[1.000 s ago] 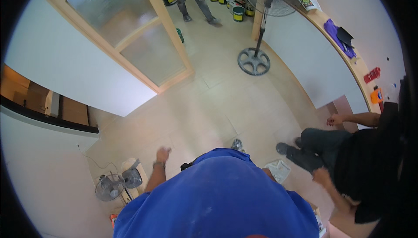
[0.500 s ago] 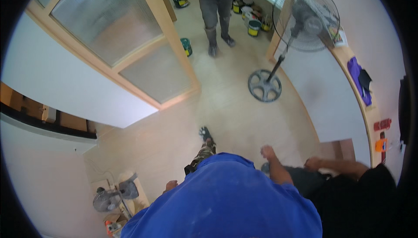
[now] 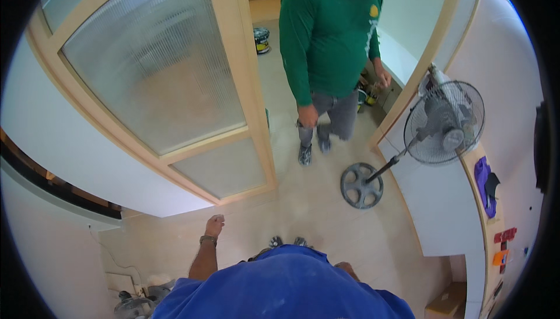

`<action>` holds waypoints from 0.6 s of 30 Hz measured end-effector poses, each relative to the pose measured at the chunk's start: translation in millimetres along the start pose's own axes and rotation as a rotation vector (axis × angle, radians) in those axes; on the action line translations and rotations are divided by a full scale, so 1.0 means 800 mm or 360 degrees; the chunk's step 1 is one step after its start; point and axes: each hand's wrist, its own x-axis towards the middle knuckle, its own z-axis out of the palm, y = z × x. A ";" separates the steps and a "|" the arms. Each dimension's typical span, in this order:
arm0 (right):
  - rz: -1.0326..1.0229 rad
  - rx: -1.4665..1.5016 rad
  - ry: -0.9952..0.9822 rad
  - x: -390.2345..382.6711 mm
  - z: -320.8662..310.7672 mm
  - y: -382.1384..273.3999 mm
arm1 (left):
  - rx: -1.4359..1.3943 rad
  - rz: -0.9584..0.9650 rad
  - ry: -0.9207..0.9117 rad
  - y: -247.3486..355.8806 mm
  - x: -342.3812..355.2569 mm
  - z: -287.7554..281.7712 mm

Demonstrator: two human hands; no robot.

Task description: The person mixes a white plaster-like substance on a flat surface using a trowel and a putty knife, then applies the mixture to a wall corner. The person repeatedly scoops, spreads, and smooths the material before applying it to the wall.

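Observation:
My left hand (image 3: 215, 225) hangs over the floor left of my blue shirt (image 3: 286, 287), with a band round its wrist. Its fingers curl inward and look pale at the tips; no object shows in them. The bottom corner of the wood-framed glass panel (image 3: 219, 202) is the nearest thing to it. Only a bit of my right hand or wrist (image 3: 348, 269) shows past the shirt's right side, and its fingers are hidden. Both shoes (image 3: 276, 241) stand side by side on the pale floor.
A person in a green top (image 3: 329, 39) stands ahead in the doorway. To their right is a pedestal fan (image 3: 444, 123) on a round base (image 3: 362, 186). A curved white counter (image 3: 438, 214) runs along the right, with purple cloth (image 3: 484, 185) on top. A cardboard box (image 3: 448, 300) sits below.
My view has tilted up and moved forward. The person in green is nearer. My left hand has swung forward; my right has dropped back behind the shirt. The dark-clothed person at right is out of view.

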 end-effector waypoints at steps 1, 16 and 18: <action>-0.0171 -0.0317 0.0057 0.019 0.002 0.012 | -0.0045 0.0075 0.0022 0.011 0.013 0.003; -0.0302 -0.0230 0.0000 0.207 -0.042 -0.128 | 0.1489 -0.0280 -0.0751 -0.202 0.037 -0.108; -0.0422 -0.0422 0.0144 0.214 -0.024 -0.142 | 0.1631 -0.0068 -0.0893 -0.200 0.072 -0.117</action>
